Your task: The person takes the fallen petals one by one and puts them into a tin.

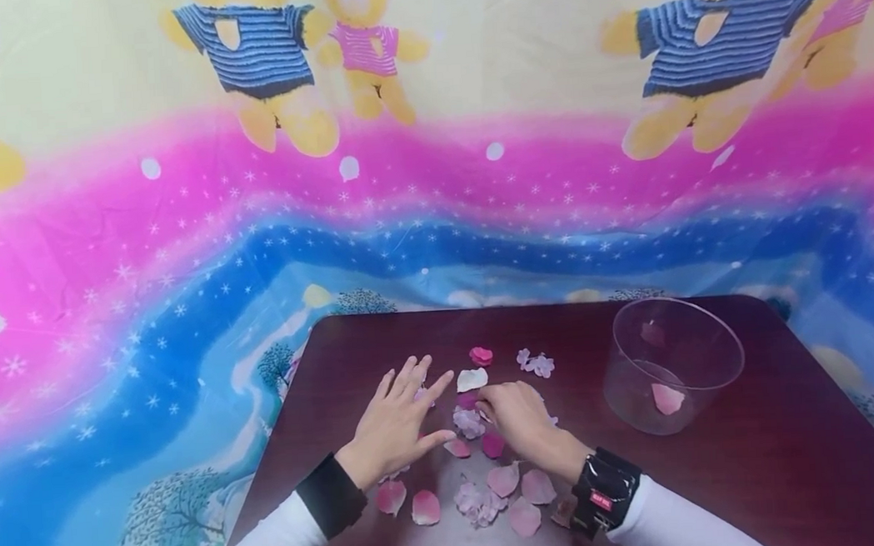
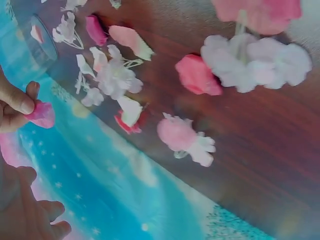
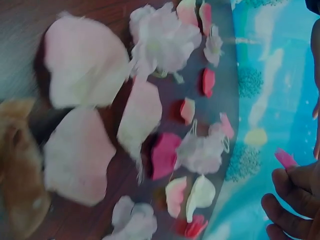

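Petals (image 1: 487, 479) lie loose on the table (image 1: 757, 470); right hand (image 1: 521, 422) pinches a pink one (image 2: 42, 114), left hand (image 1: 397, 421) rests spread flat, steadying nearby.

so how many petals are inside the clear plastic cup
2. One pale pink petal lies on the bottom of the clear plastic cup; a fainter pink petal shows against its far wall, though that may be a reflection.

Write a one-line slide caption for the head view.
Right hand pinches a pink petal among scattered petals on a dark table, left hand spread flat, clear cup nearby.
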A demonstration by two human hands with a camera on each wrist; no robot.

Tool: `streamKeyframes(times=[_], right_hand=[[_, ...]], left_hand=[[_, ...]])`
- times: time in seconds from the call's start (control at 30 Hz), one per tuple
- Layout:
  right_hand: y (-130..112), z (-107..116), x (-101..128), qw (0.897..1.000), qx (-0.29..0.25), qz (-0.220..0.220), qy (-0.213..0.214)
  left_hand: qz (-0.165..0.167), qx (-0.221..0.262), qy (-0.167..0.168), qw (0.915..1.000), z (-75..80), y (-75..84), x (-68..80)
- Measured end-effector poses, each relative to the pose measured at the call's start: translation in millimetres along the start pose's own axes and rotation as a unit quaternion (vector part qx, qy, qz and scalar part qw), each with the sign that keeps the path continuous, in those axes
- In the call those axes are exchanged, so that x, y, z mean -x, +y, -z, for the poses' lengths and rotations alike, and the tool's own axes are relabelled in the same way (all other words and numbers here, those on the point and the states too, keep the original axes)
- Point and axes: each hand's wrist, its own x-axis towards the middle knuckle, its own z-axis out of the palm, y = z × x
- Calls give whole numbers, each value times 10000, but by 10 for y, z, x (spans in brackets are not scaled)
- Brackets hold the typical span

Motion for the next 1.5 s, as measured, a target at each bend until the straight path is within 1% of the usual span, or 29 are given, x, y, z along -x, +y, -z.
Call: streamKeyframes(times=[0.1, 0.27, 0.33, 0.47, 0.53, 0.63, 0.73, 0.8, 0.87, 0.93, 1.03, 1.1, 1.2, 1.3, 1.4, 1.5], right_hand=[[93, 62, 49, 9997, 219, -65, 98], [280, 270, 132, 9981, 498, -277, 233], [370, 374, 180, 9973, 614, -345, 208], [526, 573, 293, 9966, 694, -390, 208], [583, 655, 357, 9966, 643, -428, 271], [626, 752, 456, 9967, 564, -474, 328], [636, 798, 531, 9969, 565, -470, 294], [623, 820, 562, 9970, 583, -443, 263], [611, 855, 573, 9971, 577, -404, 280], [610, 930, 569, 9974, 535, -347, 335], [637, 1134, 531, 9972, 484, -331, 470], [676, 1297, 489, 9955, 534, -331, 703], [793, 1552, 443, 9900, 742, -391, 1130], [930, 1720, 414, 9835, 952, -407, 1483], [1060, 1808, 419, 9813, 1074, -545, 1502], [1199, 1836, 442, 9820, 1153, -786, 1272]], left_hand=[[-199, -75, 40, 9998, 4, 62, -83], [-370, 52, -19, 9993, 73, 212, -277], [-407, 98, -86, 9991, 109, 292, -358], [-528, -134, -277, 9981, 166, 459, -466], [-631, -189, -363, 9972, 186, 549, -484], [-839, -124, -440, 9954, 201, 680, -477], [-1045, -41, -502, 9933, 190, 786, -459], [-1154, -96, -486, 9921, 183, 830, -449], [-1202, -164, -464, 9915, 185, 854, -447], [-1183, -192, -424, 9919, 205, 860, -453], [-1131, -179, -371, 9927, 271, 851, -466], [-1113, -158, -358, 9930, 319, 837, -466], [-1169, -173, -355, 9924, 371, 852, -484], [-1189, -127, -344, 9922, 407, 877, -499], [-1215, -40, -358, 9919, 418, 915, -516], [-1286, -31, -396, 9909, 401, 962, -529]])
